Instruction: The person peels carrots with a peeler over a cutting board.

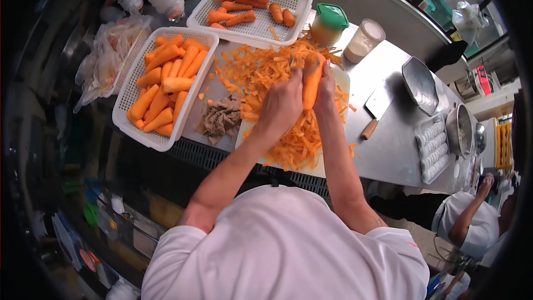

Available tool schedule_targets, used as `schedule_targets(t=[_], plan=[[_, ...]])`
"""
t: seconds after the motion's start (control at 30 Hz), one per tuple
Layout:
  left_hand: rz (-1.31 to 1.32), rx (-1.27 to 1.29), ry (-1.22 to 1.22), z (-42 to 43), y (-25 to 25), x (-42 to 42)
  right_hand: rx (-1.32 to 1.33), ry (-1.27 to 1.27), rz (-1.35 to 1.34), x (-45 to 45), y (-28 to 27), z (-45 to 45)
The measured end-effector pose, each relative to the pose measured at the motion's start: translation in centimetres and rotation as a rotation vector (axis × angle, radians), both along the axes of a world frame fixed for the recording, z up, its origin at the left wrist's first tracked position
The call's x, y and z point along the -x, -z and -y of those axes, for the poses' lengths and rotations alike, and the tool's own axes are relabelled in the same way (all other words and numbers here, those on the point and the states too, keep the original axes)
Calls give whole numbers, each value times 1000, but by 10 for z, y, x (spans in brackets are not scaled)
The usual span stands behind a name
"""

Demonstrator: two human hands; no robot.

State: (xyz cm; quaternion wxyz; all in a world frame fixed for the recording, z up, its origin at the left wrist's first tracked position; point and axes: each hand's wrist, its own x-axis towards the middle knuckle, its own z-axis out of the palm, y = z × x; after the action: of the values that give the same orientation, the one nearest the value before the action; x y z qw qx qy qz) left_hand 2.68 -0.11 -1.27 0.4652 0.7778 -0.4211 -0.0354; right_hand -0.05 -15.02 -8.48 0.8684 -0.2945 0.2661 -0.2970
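Over a heap of orange peelings, my right hand is wrapped round a carrot held lengthwise. Close against its left side is my left hand, fingers closed round a small dark tool, perhaps a peeler, mostly hidden by the fingers. Under the peelings lies a pale cutting board. Bright, smooth carrots fill the white basket on the left. Darker, rougher carrots lie in the white basket at the back. Brown crumpled scraps sit left of the board.
Behind the board stand a green-lidded jar and a clear container. A cleaver lies to the right, near a metal tray, an egg-filled tray and a metal bowl. Another person is at the lower right.
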Motion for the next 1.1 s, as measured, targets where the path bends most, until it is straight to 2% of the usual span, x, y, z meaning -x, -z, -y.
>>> schedule_targets(t=[0.1, 0.17, 0.2, 0.27, 0.37, 0.47, 0.57, 0.63, 0.7, 0.77, 0.87, 1.0, 1.07, 1.1], plan=[[50, -62, 43, -58, 9, 38, 47, 7, -29, 12, 23, 21], [-82, -40, 272, -87, 22, 40, -9, 47, -10, 14, 42, 34], [-92, -45, 272, -82, 13, 39, -15, 48, -19, 18, 43, 32], [-152, -39, 43, -53, -16, 17, 51, -11, -47, 15, 30, 28], [-124, 76, -13, -8, -12, -10, 30, -59, -109, 13, 5, 2], [25, 32, -14, -4, 11, 7, -93, 39, -28, 7, -14, -10], [52, -82, 41, -57, 4, 39, 10, 103, 0, 14, 12, 11], [-158, -174, 201, -81, -10, 35, -1, 67, 40, 18, 26, 25], [-155, -144, 132, -57, -21, 19, -12, 5, 79, 20, 31, 20], [-139, -12, 3, -24, -28, -6, 24, -68, 4, 19, 15, 8], [-6, 48, -24, 11, 10, -15, -16, -60, -23, 7, 20, 3], [59, -88, 33, -52, 2, 41, 3, 43, -15, 14, 18, 17], [-179, -130, 218, -82, -3, 40, 82, 62, 32, 20, 33, 27], [-189, -137, 216, -78, -9, 38, 73, 60, 23, 24, 29, 22]])
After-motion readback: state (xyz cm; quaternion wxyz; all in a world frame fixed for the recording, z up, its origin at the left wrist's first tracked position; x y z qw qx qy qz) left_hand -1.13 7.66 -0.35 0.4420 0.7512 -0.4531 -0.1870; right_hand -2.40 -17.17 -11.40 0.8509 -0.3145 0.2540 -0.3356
